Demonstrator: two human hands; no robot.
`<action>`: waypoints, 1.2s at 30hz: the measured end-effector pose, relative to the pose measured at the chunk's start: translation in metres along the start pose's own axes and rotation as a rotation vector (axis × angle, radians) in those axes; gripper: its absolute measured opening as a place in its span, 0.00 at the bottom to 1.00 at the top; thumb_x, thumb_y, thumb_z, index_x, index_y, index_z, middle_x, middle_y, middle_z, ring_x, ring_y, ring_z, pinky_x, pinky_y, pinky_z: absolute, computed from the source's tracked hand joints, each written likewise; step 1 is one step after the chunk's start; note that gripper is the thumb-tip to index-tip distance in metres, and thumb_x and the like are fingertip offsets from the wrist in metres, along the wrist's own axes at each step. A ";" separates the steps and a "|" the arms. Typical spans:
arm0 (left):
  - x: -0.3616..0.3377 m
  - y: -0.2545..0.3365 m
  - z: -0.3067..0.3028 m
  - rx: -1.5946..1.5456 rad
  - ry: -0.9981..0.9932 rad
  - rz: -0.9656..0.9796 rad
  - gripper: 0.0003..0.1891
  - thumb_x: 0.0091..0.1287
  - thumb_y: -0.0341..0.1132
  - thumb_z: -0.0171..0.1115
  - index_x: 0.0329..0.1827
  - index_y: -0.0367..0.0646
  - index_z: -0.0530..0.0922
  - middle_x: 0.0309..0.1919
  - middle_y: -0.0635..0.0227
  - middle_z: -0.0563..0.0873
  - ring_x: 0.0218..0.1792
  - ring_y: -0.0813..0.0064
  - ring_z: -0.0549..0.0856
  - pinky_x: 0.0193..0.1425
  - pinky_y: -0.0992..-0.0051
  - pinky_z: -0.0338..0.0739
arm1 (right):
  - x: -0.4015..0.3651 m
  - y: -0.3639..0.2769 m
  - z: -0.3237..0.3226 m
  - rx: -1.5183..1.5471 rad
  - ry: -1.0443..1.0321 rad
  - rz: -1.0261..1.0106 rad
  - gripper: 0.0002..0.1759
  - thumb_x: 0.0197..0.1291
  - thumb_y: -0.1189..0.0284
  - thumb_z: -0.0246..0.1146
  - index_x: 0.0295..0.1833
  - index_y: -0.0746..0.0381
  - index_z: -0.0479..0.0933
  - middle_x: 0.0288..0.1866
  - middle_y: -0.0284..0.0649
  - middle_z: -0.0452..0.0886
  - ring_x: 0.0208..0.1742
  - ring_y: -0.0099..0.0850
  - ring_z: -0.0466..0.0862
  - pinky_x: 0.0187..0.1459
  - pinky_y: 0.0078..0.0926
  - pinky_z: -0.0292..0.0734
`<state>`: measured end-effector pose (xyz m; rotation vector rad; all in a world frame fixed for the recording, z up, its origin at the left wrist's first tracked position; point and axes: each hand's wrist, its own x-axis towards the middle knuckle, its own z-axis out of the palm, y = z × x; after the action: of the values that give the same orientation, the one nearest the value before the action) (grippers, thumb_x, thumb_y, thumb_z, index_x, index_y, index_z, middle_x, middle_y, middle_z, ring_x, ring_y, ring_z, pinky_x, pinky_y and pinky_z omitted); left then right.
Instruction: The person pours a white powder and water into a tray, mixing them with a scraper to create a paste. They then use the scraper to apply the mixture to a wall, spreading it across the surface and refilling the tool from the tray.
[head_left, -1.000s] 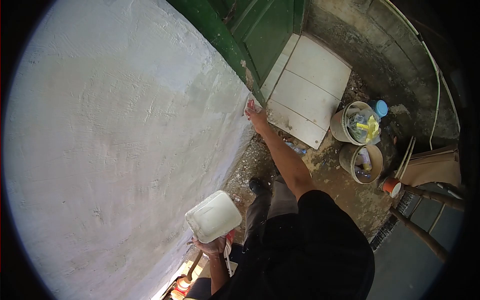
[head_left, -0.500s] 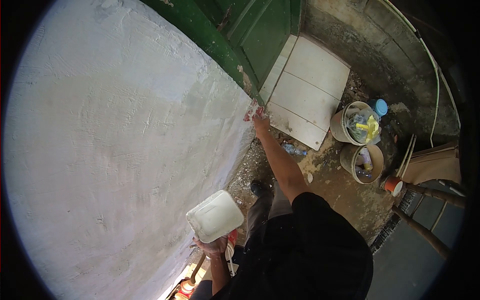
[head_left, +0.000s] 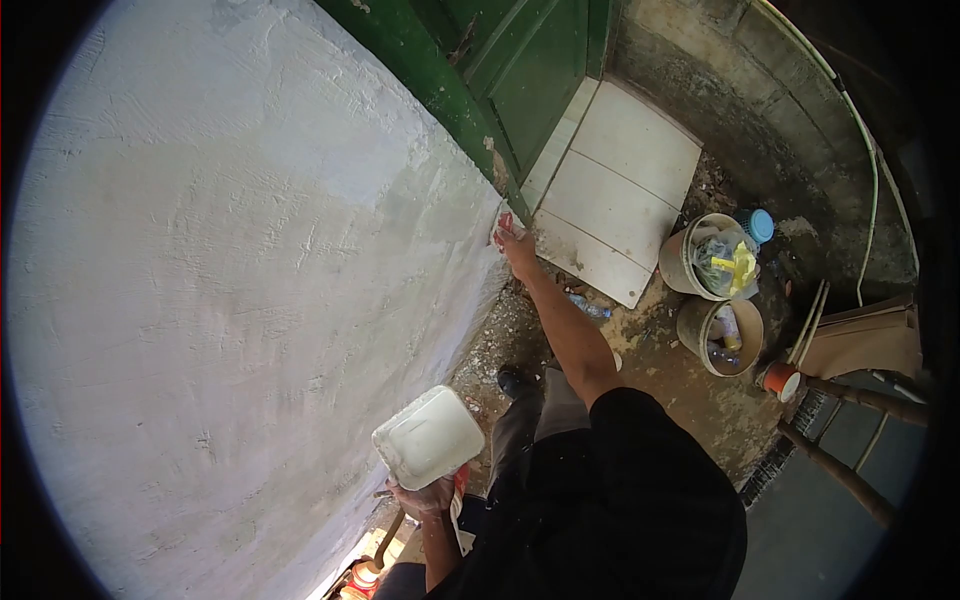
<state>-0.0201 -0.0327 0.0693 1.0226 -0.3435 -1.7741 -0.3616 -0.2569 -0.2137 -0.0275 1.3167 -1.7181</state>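
Observation:
My left hand [head_left: 425, 497] grips a white rectangular plastic tray [head_left: 430, 437] from below, near the wall's lower part. White smears mark the tray's inside and my fingers. At the wall's edge, beside the green door frame [head_left: 440, 110], my right hand [head_left: 517, 248] is closed around a small red scraper [head_left: 503, 228]. Its blade meets the whitish plaster at the corner, and my fingers partly hide it. The rough plastered wall [head_left: 250, 280] fills the left of the view.
White tiles [head_left: 610, 190] lie before the green door. Two buckets, one with plastic bags [head_left: 690, 255] and one with bottles [head_left: 690, 335], stand on the dirty floor. A plastic bottle [head_left: 590, 306] lies nearby. Wooden poles [head_left: 840, 465] and an orange-red can [head_left: 780, 380] are at right.
My right hand has shifted slightly left and down at the wall's edge, with the scraper turned more upright. The tray has stayed nearly in place.

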 end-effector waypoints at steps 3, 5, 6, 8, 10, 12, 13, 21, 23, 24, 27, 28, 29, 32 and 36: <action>0.003 0.000 0.004 0.012 -0.055 -0.010 0.45 0.62 0.68 0.46 0.76 0.45 0.58 0.70 0.55 0.68 0.67 0.50 0.73 0.61 0.46 0.79 | -0.022 -0.007 -0.003 -0.091 -0.089 -0.080 0.10 0.67 0.75 0.59 0.50 0.64 0.82 0.33 0.29 0.81 0.30 0.16 0.76 0.30 0.18 0.68; 0.006 -0.001 0.011 0.014 -0.083 -0.025 0.45 0.62 0.68 0.46 0.76 0.45 0.58 0.70 0.55 0.68 0.67 0.51 0.73 0.61 0.46 0.78 | -0.047 -0.017 -0.004 -0.168 -0.014 -0.125 0.11 0.67 0.75 0.58 0.51 0.66 0.80 0.37 0.33 0.83 0.34 0.18 0.78 0.35 0.21 0.71; 0.007 -0.001 0.011 0.033 -0.084 -0.027 0.45 0.62 0.68 0.46 0.76 0.45 0.58 0.71 0.56 0.68 0.67 0.50 0.73 0.62 0.45 0.78 | -0.051 -0.006 -0.008 -0.180 -0.003 -0.197 0.12 0.68 0.75 0.58 0.53 0.67 0.79 0.40 0.35 0.83 0.36 0.20 0.79 0.38 0.22 0.72; 0.011 0.000 0.009 0.070 -0.084 -0.022 0.45 0.62 0.68 0.45 0.76 0.46 0.58 0.71 0.56 0.67 0.67 0.50 0.72 0.62 0.45 0.77 | -0.054 0.012 -0.016 -0.200 0.063 -0.233 0.14 0.68 0.74 0.58 0.55 0.68 0.78 0.44 0.37 0.84 0.39 0.21 0.79 0.41 0.22 0.73; 0.012 0.001 0.009 0.059 -0.088 -0.008 0.45 0.62 0.69 0.45 0.76 0.46 0.58 0.71 0.56 0.67 0.68 0.50 0.72 0.62 0.45 0.77 | -0.059 0.019 -0.033 -0.222 0.177 -0.151 0.14 0.68 0.75 0.58 0.55 0.69 0.77 0.45 0.39 0.84 0.41 0.22 0.79 0.43 0.23 0.73; 0.010 0.000 0.010 0.045 -0.084 -0.002 0.45 0.62 0.69 0.44 0.76 0.46 0.58 0.71 0.56 0.67 0.68 0.50 0.72 0.63 0.45 0.77 | -0.060 0.014 -0.046 -0.163 0.191 -0.069 0.14 0.68 0.75 0.58 0.56 0.69 0.77 0.45 0.38 0.84 0.41 0.21 0.79 0.43 0.22 0.73; 0.009 0.000 0.011 0.040 -0.083 0.000 0.45 0.62 0.69 0.44 0.76 0.45 0.58 0.71 0.56 0.67 0.68 0.50 0.71 0.63 0.45 0.77 | -0.059 0.010 -0.048 -0.131 0.195 -0.031 0.14 0.68 0.75 0.58 0.56 0.69 0.77 0.45 0.37 0.83 0.40 0.21 0.79 0.43 0.22 0.73; 0.004 -0.002 0.009 -0.004 -0.075 0.008 0.45 0.63 0.68 0.43 0.76 0.45 0.59 0.70 0.55 0.68 0.67 0.50 0.73 0.63 0.46 0.76 | -0.019 0.037 -0.031 -0.080 0.205 0.017 0.16 0.68 0.74 0.59 0.58 0.66 0.78 0.40 0.32 0.82 0.36 0.22 0.79 0.36 0.25 0.76; 0.002 -0.003 0.007 -0.003 -0.067 0.025 0.44 0.64 0.68 0.44 0.76 0.45 0.59 0.70 0.55 0.68 0.67 0.50 0.73 0.63 0.46 0.76 | -0.014 0.034 -0.016 -0.045 0.179 0.009 0.15 0.68 0.73 0.58 0.58 0.64 0.78 0.39 0.31 0.81 0.35 0.21 0.79 0.35 0.24 0.76; 0.002 -0.003 0.008 -0.011 -0.068 0.022 0.45 0.63 0.68 0.44 0.76 0.45 0.58 0.70 0.55 0.68 0.68 0.50 0.72 0.63 0.46 0.76 | -0.017 0.025 -0.007 -0.035 0.157 0.034 0.15 0.69 0.73 0.58 0.58 0.64 0.78 0.39 0.30 0.81 0.35 0.21 0.79 0.35 0.24 0.76; -0.001 -0.002 0.011 -0.009 -0.058 0.020 0.45 0.63 0.68 0.44 0.76 0.45 0.58 0.71 0.55 0.67 0.68 0.50 0.71 0.63 0.46 0.77 | -0.024 0.014 0.001 -0.009 0.097 0.065 0.14 0.69 0.74 0.58 0.57 0.65 0.79 0.37 0.30 0.81 0.34 0.19 0.79 0.35 0.20 0.75; -0.002 -0.002 0.012 0.007 -0.047 0.025 0.45 0.63 0.68 0.44 0.76 0.45 0.58 0.71 0.55 0.67 0.68 0.50 0.71 0.63 0.46 0.77 | -0.025 0.011 0.002 -0.001 0.079 0.067 0.14 0.69 0.74 0.57 0.57 0.65 0.79 0.36 0.30 0.81 0.34 0.18 0.78 0.34 0.18 0.74; -0.003 -0.003 0.012 0.023 -0.036 0.029 0.45 0.63 0.68 0.44 0.76 0.45 0.57 0.71 0.55 0.67 0.68 0.50 0.71 0.62 0.46 0.77 | -0.027 0.008 0.001 0.021 0.062 0.071 0.14 0.69 0.74 0.57 0.56 0.66 0.80 0.36 0.30 0.80 0.33 0.18 0.78 0.34 0.19 0.74; -0.004 -0.005 0.006 0.027 -0.035 0.019 0.45 0.63 0.68 0.45 0.76 0.45 0.57 0.71 0.55 0.67 0.68 0.49 0.71 0.61 0.45 0.78 | -0.031 0.000 -0.002 0.020 0.012 0.047 0.11 0.69 0.75 0.57 0.52 0.66 0.81 0.34 0.29 0.80 0.33 0.18 0.78 0.34 0.19 0.74; -0.003 -0.005 0.003 0.005 -0.071 -0.002 0.45 0.63 0.68 0.44 0.76 0.44 0.57 0.71 0.55 0.67 0.68 0.50 0.72 0.61 0.46 0.79 | -0.035 -0.008 0.006 -0.064 -0.043 -0.012 0.09 0.69 0.75 0.58 0.47 0.66 0.82 0.33 0.30 0.81 0.31 0.18 0.78 0.33 0.20 0.73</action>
<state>-0.0248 -0.0282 0.0690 0.9656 -0.3915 -1.8157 -0.3444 -0.2382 -0.1879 -0.1089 1.3419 -1.6757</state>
